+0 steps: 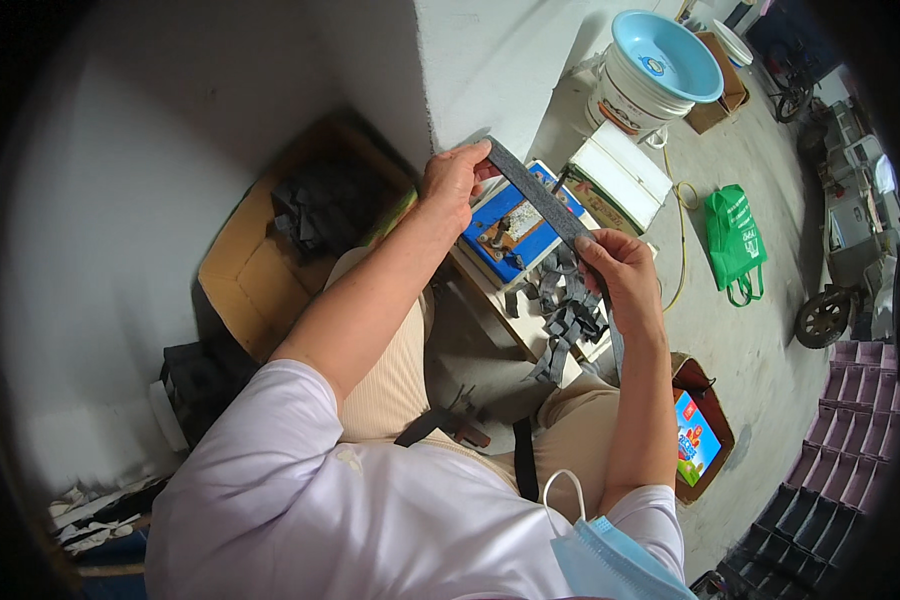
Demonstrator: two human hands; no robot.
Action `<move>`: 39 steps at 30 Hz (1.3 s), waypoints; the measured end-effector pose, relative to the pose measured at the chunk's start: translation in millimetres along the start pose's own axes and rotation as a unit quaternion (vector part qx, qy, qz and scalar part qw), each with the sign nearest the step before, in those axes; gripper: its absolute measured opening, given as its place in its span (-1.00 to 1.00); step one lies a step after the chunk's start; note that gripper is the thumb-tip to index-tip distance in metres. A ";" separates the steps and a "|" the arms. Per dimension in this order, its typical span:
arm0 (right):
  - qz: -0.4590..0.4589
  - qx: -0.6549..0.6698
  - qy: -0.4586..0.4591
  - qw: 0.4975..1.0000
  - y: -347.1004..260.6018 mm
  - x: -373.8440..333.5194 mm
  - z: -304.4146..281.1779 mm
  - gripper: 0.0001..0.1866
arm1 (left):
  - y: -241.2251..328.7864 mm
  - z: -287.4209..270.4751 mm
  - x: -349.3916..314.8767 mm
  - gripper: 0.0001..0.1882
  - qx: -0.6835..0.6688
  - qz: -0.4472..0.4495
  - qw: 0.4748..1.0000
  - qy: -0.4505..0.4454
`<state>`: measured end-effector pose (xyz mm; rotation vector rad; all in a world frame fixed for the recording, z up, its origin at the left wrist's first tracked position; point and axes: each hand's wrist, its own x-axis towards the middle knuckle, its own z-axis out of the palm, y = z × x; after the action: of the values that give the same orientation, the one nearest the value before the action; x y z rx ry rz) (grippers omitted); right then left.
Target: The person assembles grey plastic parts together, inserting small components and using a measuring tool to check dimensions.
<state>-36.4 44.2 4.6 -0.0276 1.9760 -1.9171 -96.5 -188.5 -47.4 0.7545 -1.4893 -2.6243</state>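
Observation:
A dark grey fabric strap [535, 190] is stretched slantwise between my two hands. My left hand [453, 182] pinches it at its upper end, close to the wall corner. Lower and to the right, my right hand [625, 270] grips the strap between thumb and fingers, and the rest of it hangs below that hand. Beneath the strap lies a blue-topped box [490, 228] with small dark metal parts on it. A loose heap of similar grey strips [572, 318] rests on the low white table [498, 318], partly hidden by my right hand and the hanging strap.
At left, an open cardboard box [238, 275] holds dark fabric pieces. A white-lidded box [625, 172] sits beyond the table. A light blue basin [685, 50] tops a white bucket [620, 108]. A green bag [733, 235] and a yellow cord [682, 265] lie on the floor at right.

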 end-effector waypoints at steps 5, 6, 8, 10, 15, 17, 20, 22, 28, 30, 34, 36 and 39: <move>0.017 -0.028 0.005 0.999 -0.8 9.9 4.6 -0.84 | -5.6 -5.3 13.5 -0.91 -0.018 -0.076 0.996 0.038; 0.019 -0.026 0.006 0.999 -0.5 11.6 5.4 -0.84 | -6.5 -6.4 14.8 -0.90 -0.024 -0.082 0.995 0.045; 0.020 -0.024 0.005 1.000 0.0 14.6 6.8 -0.84 | -8.0 -7.6 15.9 -0.89 -0.035 -0.093 0.994 0.055; 0.019 -0.021 0.003 1.000 0.6 17.2 7.8 -0.84 | -9.0 -7.9 15.7 -0.89 -0.045 -0.102 0.992 0.060; 0.024 -0.036 0.007 0.999 1.9 20.8 8.7 -0.85 | -10.0 -4.8 13.1 -0.89 -0.056 -0.088 0.991 0.088; 0.024 -0.036 0.005 0.999 3.0 21.7 7.7 -0.85 | -11.3 -5.2 14.2 -0.88 -0.059 -0.085 0.991 0.087; 0.024 -0.027 0.001 0.999 5.1 22.4 5.5 -0.85 | -13.7 -6.3 17.3 -0.87 -0.065 -0.086 0.991 0.084; 0.022 -0.018 -0.002 1.000 7.5 23.9 2.6 -0.85 | -13.4 -6.0 18.8 -0.87 -0.071 -0.092 0.989 0.087; 0.037 -0.010 0.003 0.999 10.7 23.7 1.6 -0.83 | -13.7 -7.6 20.8 -0.87 -0.065 -0.084 0.988 0.109; 0.048 -0.015 0.005 0.999 13.0 23.9 0.8 -0.84 | -14.5 -7.0 21.6 -0.87 -0.060 -0.083 0.988 0.114; 0.073 -0.020 0.005 0.997 33.2 31.6 -7.1 -0.84 | -15.9 -2.3 19.2 -0.86 -0.053 -0.063 0.988 0.130; 0.084 -0.028 0.002 0.996 39.0 32.4 -9.3 -0.84 | -17.6 -0.5 18.8 -0.88 -0.056 -0.040 0.987 0.147; 0.045 0.001 0.000 0.999 32.9 22.8 -15.5 -0.86 | -18.3 -1.9 12.8 -0.88 -0.014 0.044 0.989 0.140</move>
<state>-53.7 54.9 -33.2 0.0610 1.9414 -1.8628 -103.2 -183.4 -68.2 0.9832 -1.3726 -2.3523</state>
